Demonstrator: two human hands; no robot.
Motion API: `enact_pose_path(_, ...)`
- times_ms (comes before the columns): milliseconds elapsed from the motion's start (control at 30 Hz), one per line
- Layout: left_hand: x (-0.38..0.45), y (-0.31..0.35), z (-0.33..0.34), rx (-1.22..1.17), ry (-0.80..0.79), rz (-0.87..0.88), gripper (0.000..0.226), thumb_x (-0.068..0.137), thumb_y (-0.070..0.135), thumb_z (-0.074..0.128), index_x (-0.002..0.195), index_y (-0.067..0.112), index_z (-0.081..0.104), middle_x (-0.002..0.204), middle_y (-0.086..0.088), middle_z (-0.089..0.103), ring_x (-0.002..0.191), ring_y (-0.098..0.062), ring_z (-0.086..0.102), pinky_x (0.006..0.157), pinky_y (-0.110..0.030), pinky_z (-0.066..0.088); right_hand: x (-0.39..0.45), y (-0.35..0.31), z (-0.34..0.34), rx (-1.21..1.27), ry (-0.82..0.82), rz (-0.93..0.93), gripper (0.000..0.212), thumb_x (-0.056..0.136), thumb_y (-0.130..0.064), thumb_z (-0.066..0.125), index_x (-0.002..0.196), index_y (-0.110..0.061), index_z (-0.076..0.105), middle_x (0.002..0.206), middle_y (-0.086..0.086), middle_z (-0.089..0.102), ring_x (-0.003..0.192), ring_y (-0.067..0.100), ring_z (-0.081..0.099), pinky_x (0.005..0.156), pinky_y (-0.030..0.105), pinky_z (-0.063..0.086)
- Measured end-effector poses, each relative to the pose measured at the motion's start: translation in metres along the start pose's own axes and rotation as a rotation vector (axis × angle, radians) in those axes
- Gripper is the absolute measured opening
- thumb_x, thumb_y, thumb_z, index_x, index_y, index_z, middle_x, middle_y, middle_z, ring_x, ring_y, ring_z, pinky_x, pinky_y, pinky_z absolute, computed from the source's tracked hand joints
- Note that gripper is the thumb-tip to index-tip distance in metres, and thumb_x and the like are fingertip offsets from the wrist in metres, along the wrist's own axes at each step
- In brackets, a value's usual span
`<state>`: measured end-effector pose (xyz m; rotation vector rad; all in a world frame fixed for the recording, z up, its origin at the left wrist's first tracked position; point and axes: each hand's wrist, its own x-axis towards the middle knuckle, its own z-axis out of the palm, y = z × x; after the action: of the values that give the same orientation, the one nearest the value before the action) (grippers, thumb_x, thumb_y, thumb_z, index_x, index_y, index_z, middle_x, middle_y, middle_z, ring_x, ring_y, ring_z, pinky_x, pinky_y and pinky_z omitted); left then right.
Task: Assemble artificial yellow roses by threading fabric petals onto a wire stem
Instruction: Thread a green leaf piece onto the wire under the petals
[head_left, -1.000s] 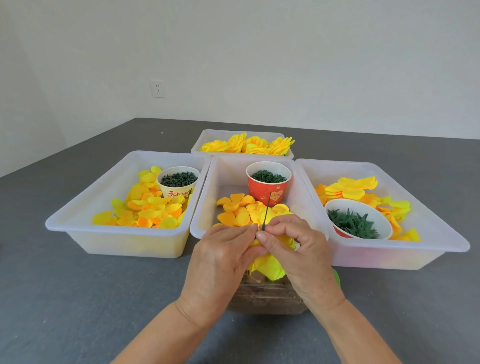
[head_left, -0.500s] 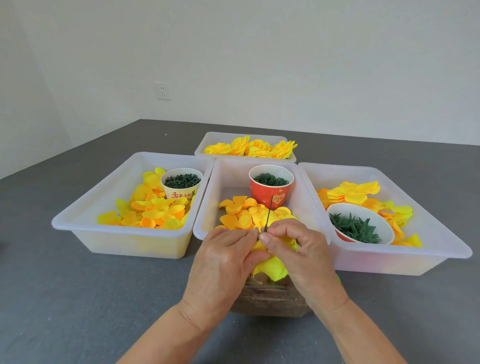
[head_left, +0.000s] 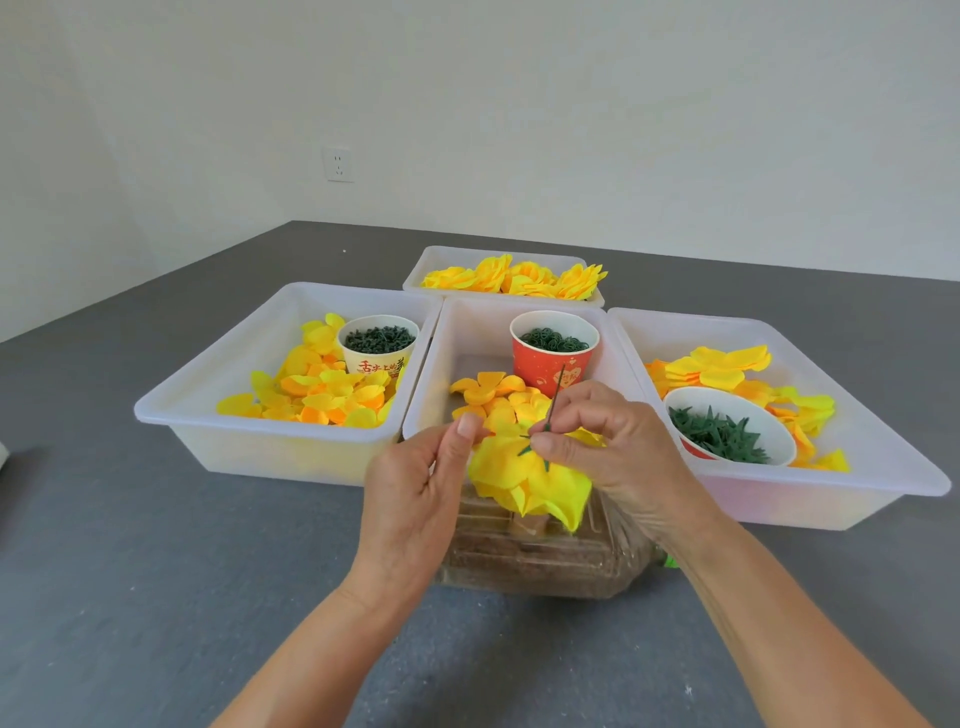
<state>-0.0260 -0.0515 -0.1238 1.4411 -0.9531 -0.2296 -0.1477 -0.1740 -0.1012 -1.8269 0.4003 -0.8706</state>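
Observation:
A half-built yellow rose (head_left: 524, 480) of layered fabric petals hangs upside down over a clear plastic box (head_left: 524, 553). A thin dark green wire stem (head_left: 557, 392) sticks up out of it. A small green sepal (head_left: 525, 449) lies on the petals at the stem's base. My right hand (head_left: 618, 457) pinches the stem low down between thumb and forefinger. My left hand (head_left: 415, 493) is just left of the flower with its thumb up and its fingers loosely curled; nothing shows in it.
Four white trays stand on the grey table. The left tray (head_left: 171, 410) holds loose petals and a cream cup (head_left: 378, 358). The middle tray (head_left: 470, 322) holds petals and a red cup (head_left: 551, 364) of green rings. The right tray (head_left: 883, 457) holds petals and a bowl (head_left: 727, 431) of sepals. The far tray (head_left: 431, 262) holds finished roses.
My left hand has let go of the stem and drawn away to the left, uncovering the flower and sepal. My right hand keeps its pinch on the stem.

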Motion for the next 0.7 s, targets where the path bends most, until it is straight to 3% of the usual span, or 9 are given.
enact_pose_path(100, -0.001, -0.002, 0.001, 0.0, 0.016, 0.01, 0.046, 0.086, 0.049, 0.047, 0.082, 0.01, 0.072, 0.064, 0.012, 0.052, 0.062, -0.003, 0.043, 0.061, -0.021, 0.037, 0.0, 0.006, 0.003, -0.169, 0.06, -0.042, 0.015, 0.072, -0.009, 0.076, 0.061, -0.011, 0.066, 0.08, -0.009, 0.059, 0.092, 0.023, 0.056, 0.086, 0.034, 0.043)
enact_pose_path(167, 0.0, 0.0, 0.004, 0.051, 0.012, 0.075, 0.035, 0.084, 0.047, 0.055, 0.094, 0.02, 0.074, 0.074, 0.018, 0.065, 0.073, 0.003, 0.056, 0.068, -0.013, 0.043, 0.001, 0.009, 0.004, -0.24, 0.072, -0.083, 0.015, 0.073, -0.011, 0.076, 0.062, -0.007, 0.066, 0.078, -0.01, 0.059, 0.094, 0.022, 0.053, 0.085, 0.03, 0.04)
enact_pose_path(233, 0.005, 0.002, 0.009, 0.222, -0.008, 0.242, 0.03, 0.08, 0.043, 0.067, 0.099, 0.021, 0.074, 0.098, 0.011, 0.07, 0.094, -0.005, 0.061, 0.081, -0.023, 0.049, 0.001, 0.011, 0.005, -0.244, 0.093, -0.115, 0.016, 0.072, -0.016, 0.075, 0.063, -0.006, 0.066, 0.077, -0.011, 0.06, 0.092, 0.02, 0.052, 0.084, 0.028, 0.039)
enact_pose_path(367, 0.011, 0.002, 0.019, 0.445, -0.017, 0.448, 0.026, 0.08, 0.035, 0.064, 0.087, 0.013, 0.076, 0.091, 0.004, 0.072, 0.086, -0.018, 0.065, 0.075, -0.044, 0.052, 0.001, 0.018, 0.006, -0.236, 0.136, -0.195, 0.019, 0.072, -0.024, 0.072, 0.063, -0.01, 0.064, 0.076, -0.011, 0.06, 0.088, 0.02, 0.054, 0.081, 0.031, 0.042)
enact_pose_path(467, 0.01, -0.004, 0.018, 0.568, -0.011, 0.554, 0.029, 0.087, 0.036, 0.054, 0.088, 0.017, 0.076, 0.089, 0.009, 0.072, 0.086, -0.019, 0.064, 0.075, -0.044, 0.048, 0.0, 0.021, 0.008, -0.22, 0.162, -0.207, 0.021, 0.073, -0.026, 0.074, 0.061, -0.012, 0.062, 0.075, -0.012, 0.06, 0.087, 0.02, 0.054, 0.081, 0.033, 0.043)
enact_pose_path(700, 0.011, -0.007, 0.021, 0.611, 0.038, 0.62, 0.027, 0.086, 0.031, 0.057, 0.084, 0.012, 0.076, 0.082, 0.005, 0.073, 0.081, -0.023, 0.065, 0.072, -0.045, 0.049, 0.0, 0.025, 0.013, -0.246, 0.197, -0.232, 0.021, 0.074, -0.021, 0.069, 0.062, -0.008, 0.059, 0.075, -0.007, 0.061, 0.085, 0.023, 0.054, 0.079, 0.035, 0.045)
